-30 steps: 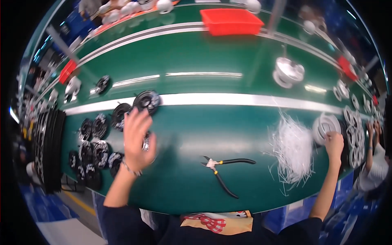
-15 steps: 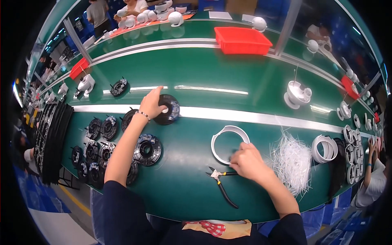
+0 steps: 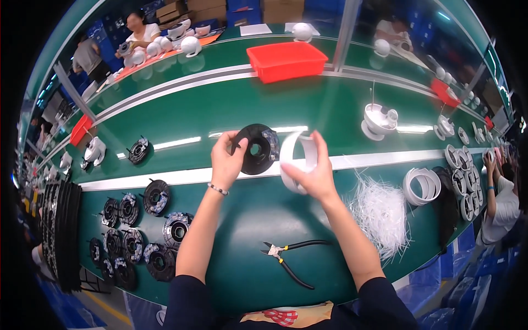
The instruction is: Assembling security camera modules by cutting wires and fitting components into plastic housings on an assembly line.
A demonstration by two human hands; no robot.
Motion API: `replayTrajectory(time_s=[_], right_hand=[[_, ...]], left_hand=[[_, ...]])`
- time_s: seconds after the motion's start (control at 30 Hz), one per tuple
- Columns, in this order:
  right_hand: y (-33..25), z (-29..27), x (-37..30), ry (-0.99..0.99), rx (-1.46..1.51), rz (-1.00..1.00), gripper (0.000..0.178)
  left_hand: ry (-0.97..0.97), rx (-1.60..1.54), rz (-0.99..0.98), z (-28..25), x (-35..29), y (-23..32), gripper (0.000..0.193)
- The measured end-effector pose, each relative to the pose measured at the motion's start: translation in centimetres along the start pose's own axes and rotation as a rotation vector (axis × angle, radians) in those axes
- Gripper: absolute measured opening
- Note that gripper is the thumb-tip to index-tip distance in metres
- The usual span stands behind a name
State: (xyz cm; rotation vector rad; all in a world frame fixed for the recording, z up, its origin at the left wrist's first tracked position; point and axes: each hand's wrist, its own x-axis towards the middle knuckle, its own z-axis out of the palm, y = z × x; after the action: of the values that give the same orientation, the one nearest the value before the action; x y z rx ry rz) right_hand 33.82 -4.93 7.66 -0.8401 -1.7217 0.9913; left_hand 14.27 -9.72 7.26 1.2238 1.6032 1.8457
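My left hand (image 3: pixel 229 159) grips a round black plastic disc (image 3: pixel 248 144) with a hole in its middle and a strip of circuit board along its right side. Close beside it, a white plastic ring (image 3: pixel 292 175) is held edge-on in my right hand (image 3: pixel 314 168), thumb in front and fingers behind. Both pieces are raised above the bench, and whether their edges touch is hard to tell. Below them on the green surface lie diagonal cutters (image 3: pixel 275 250) with black and yellow handles, spread apart.
Several similar black discs (image 3: pixel 157 196) lie at the left by a stack of black trays (image 3: pixel 60 236). At the right are a heap of white plastic strips (image 3: pixel 382 217), more white rings (image 3: pixel 422 186) and a white housing (image 3: pixel 379 119). A red bin (image 3: pixel 287 61) sits farther back.
My right hand has picked up the white ring and brought it up beside the disc. My left hand has lifted the black disc off the bench. The view has shifted somewhat to the right.
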Motion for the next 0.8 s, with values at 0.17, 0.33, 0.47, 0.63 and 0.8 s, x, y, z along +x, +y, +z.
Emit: replayTrajectory(time_s=[0.17, 0.33, 0.47, 0.63, 0.8], right_hand=[[-1.2, 3.3, 1.3, 0.009, 0.016, 0.013, 0.107], [-1.7, 4.3, 0.5, -0.030, -0.087, -0.086, 0.108], [-1.1, 5.0, 0.2, -0.081, -0.171, -0.110, 0.111], [-1.7, 4.8, -0.1, -0.307, -0.428, -0.208, 0.129], [-2.4, 3.2, 0.7, -0.339, -0.236, -0.143, 0.122]], left_hand=[[0.015, -0.048, -0.007, 2.5, -1.5, -1.5, 0.018], [-0.243, -0.770, -0.355, 1.7, -2.5, -0.3, 0.035], [-0.424, -1.185, -0.642, 0.5, -2.5, 0.5, 0.058], [-0.304, -1.141, -0.679, 1.0, -2.7, -1.0, 0.066], [-0.302, -1.086, -0.644, 1.3, -2.7, -0.3, 0.057]])
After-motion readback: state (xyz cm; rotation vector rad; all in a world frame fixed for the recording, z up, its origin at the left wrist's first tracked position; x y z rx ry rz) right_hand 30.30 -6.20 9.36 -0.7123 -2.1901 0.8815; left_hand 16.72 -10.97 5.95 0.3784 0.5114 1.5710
